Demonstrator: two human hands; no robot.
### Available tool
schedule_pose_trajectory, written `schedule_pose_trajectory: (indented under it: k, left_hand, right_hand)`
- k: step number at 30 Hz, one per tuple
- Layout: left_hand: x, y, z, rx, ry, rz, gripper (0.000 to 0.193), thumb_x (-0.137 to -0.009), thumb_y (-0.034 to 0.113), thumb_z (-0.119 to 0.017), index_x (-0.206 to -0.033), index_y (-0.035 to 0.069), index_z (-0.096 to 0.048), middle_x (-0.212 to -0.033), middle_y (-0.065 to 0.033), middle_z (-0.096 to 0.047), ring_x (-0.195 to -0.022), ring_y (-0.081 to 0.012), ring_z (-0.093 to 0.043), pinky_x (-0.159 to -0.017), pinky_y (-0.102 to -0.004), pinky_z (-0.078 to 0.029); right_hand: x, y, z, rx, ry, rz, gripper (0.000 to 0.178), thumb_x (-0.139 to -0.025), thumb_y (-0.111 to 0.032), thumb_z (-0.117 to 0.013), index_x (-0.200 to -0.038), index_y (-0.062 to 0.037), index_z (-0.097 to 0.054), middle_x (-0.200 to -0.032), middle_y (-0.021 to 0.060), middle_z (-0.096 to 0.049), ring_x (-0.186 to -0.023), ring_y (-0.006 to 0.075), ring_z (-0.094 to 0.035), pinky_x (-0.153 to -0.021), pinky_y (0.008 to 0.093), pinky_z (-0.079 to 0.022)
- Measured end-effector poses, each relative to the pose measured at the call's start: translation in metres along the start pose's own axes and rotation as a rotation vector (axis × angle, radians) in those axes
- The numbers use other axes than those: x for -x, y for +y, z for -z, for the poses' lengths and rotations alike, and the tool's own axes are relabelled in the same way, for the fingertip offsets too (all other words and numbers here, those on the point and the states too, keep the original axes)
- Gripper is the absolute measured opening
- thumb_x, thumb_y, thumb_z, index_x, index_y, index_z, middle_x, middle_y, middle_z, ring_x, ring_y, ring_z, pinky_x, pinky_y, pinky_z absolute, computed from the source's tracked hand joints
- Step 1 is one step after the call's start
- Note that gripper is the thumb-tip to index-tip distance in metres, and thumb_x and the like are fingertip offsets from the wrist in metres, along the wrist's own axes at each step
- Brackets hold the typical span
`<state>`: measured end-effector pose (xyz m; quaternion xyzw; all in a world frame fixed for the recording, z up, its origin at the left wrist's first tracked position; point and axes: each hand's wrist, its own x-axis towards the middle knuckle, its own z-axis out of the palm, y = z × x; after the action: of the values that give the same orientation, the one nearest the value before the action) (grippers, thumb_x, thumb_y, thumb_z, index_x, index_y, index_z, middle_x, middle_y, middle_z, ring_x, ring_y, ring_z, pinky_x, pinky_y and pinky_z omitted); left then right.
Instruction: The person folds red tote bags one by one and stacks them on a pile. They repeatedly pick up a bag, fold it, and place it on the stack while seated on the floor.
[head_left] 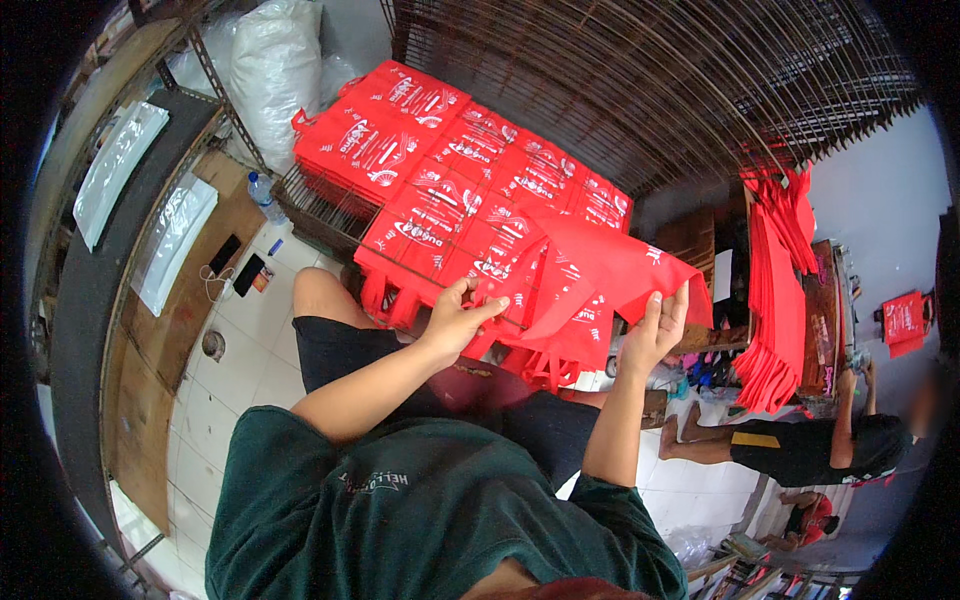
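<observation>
A red fabric bag (pixel 610 258) with white print is lifted and folded over at the right end of a wire rack layered with similar printed red bags (pixel 430 205). My right hand (pixel 655 330) pinches the near edge of the lifted bag between thumb and fingers. Beside the bag's left side, my left hand (pixel 463 318) is over the rack's near edge, fingers curled and thumb apart, with nothing visible between them. Red handles (pixel 400 303) hang off the near edge below it.
A tall stack of wire racks (pixel 640 80) stands behind. Red fabric pieces (pixel 775 300) hang at right, near a co-worker (pixel 810 440); another person (pixel 808 518) sits lower right. At left are wooden shelves (pixel 140 400), two phones, a water bottle (pixel 265 197) and a white sack (pixel 275 75).
</observation>
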<state>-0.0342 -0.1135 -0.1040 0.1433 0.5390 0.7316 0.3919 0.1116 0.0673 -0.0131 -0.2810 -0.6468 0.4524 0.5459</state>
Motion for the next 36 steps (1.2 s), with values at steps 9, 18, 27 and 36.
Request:
schedule_pose_trajectory:
  k: [9, 18, 27, 36]
  left_hand:
    - [0.02, 0.033, 0.022, 0.399, -0.179, 0.311, 0.018, -0.089, 0.012, -0.059, -0.105, 0.005, -0.059, -0.094, -0.005, -0.064, -0.082, -0.0122, -0.062, -0.072, -0.0258, -0.053]
    - [-0.008, -0.017, 0.01, 0.092, 0.45, 0.125, 0.009, -0.082, 0.002, -0.057, -0.082, 0.008, -0.05, -0.073, -0.0016, -0.053, -0.056, -0.0097, -0.053, -0.043, -0.0234, -0.045]
    - [-0.027, -0.009, 0.035, 0.495, 0.372, 0.457, 0.031, -0.087, 0.015, -0.051, -0.116, 0.01, -0.041, -0.084, -0.0025, -0.053, -0.064, -0.0134, -0.054, -0.048, -0.0223, -0.042]
    - [-0.011, -0.029, 0.073, 0.349, 0.021, 0.376, 0.051, -0.083, 0.047, -0.059, -0.123, 0.018, -0.046, -0.087, 0.0064, -0.05, -0.074, -0.0087, -0.047, -0.065, -0.0266, -0.039]
  right_hand:
    - [-0.006, -0.011, -0.017, -0.228, 0.102, -0.101, 0.045, -0.088, 0.005, -0.049, -0.133, 0.0017, -0.041, -0.078, -0.0066, -0.04, -0.067, 0.0016, -0.038, -0.061, 0.018, -0.037]
    - [-0.002, 0.004, -0.007, 0.089, -0.067, 0.107, 0.045, -0.09, 0.005, -0.047, -0.134, 0.0035, -0.038, -0.119, 0.0142, -0.054, -0.1, 0.0127, -0.054, -0.085, 0.0249, -0.044]
    - [0.019, 0.022, -0.02, 0.117, -0.028, 0.112, 0.045, -0.091, 0.003, -0.047, -0.134, 0.006, -0.037, -0.128, 0.0177, -0.049, -0.11, 0.0165, -0.051, -0.092, 0.0268, -0.041]
    - [-0.01, -0.019, -0.027, -0.308, 0.045, -0.12, 0.046, -0.087, 0.002, -0.052, -0.132, 0.0008, -0.041, -0.103, 0.0059, -0.057, -0.092, 0.0114, -0.055, -0.083, 0.0274, -0.047]
